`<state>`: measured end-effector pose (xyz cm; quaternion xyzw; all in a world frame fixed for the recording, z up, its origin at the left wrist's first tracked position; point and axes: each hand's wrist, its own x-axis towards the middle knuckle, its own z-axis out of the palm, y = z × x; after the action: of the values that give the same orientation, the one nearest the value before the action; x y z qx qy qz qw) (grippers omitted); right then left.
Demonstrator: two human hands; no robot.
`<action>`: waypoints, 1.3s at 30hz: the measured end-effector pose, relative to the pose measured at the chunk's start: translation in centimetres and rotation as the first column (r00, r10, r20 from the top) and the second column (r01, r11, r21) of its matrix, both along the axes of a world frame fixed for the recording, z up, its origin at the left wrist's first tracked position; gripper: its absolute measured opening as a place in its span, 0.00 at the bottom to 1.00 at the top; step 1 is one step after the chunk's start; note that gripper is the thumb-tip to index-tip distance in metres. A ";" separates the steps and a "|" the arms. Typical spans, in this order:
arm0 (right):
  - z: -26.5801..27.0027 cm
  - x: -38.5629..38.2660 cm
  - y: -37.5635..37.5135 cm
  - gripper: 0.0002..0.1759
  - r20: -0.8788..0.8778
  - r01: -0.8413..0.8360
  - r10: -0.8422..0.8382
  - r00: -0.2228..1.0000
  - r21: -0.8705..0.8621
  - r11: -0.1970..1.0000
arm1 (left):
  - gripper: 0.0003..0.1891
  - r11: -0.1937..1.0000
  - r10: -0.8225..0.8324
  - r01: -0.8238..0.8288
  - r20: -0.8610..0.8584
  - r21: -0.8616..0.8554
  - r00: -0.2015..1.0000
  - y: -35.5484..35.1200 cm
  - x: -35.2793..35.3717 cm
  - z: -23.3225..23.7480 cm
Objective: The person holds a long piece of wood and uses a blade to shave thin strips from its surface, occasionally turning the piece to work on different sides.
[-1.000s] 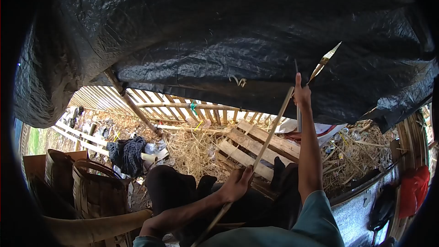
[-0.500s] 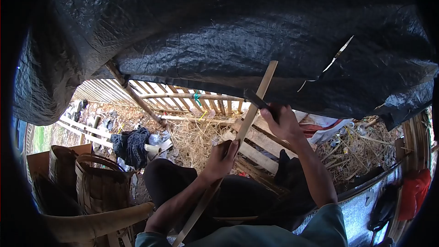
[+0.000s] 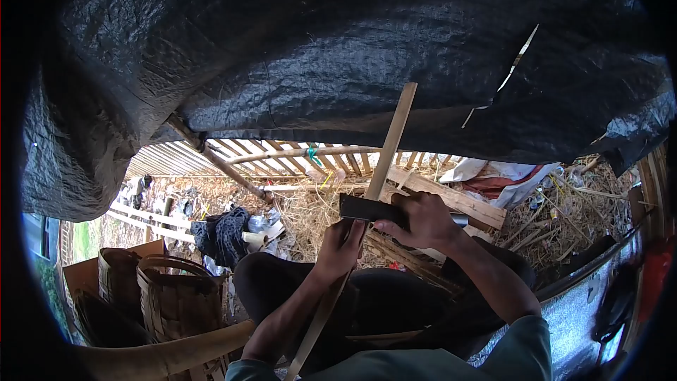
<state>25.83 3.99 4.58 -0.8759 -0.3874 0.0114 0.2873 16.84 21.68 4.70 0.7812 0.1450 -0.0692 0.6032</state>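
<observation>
in the head view, the left hand (image 3: 338,248) is closed around a long wooden strip (image 3: 391,141), thumb along it, and the right hand (image 3: 427,220) is clenched on a dark blade (image 3: 363,207) lying across the strip just past that thumb. the strip slants up from the lap, its far end in front of the black tarp (image 3: 317,63). it is shaped into a flat length and unsevered; how much trimming remains, i cannot tell.

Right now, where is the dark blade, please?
In the head view, the dark blade is just right of centre, held by the right hand across the pale strip.
</observation>
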 end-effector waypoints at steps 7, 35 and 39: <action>-0.1 -0.3 0.7 0.31 0.034 -0.042 0.039 0.999 0.101 0.994 | 0.20 0.926 -0.084 0.049 -0.078 -0.374 0.993 0.6 0.4 -0.2; 0.4 11.2 -3.3 0.42 -0.113 0.619 -0.622 0.775 -0.070 0.783 | 0.19 0.756 0.024 -0.059 -0.063 -0.652 0.998 0.2 -0.6 1.8; -1.0 10.7 -2.5 0.39 -0.200 0.567 -0.544 0.815 0.075 0.820 | 0.18 0.735 0.022 -0.098 -0.121 -0.671 0.992 2.0 0.3 0.0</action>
<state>36.54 1.49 3.56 -0.9257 -0.0885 -0.0243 0.3669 17.18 23.66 4.70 0.4997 0.1667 -0.1383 0.8387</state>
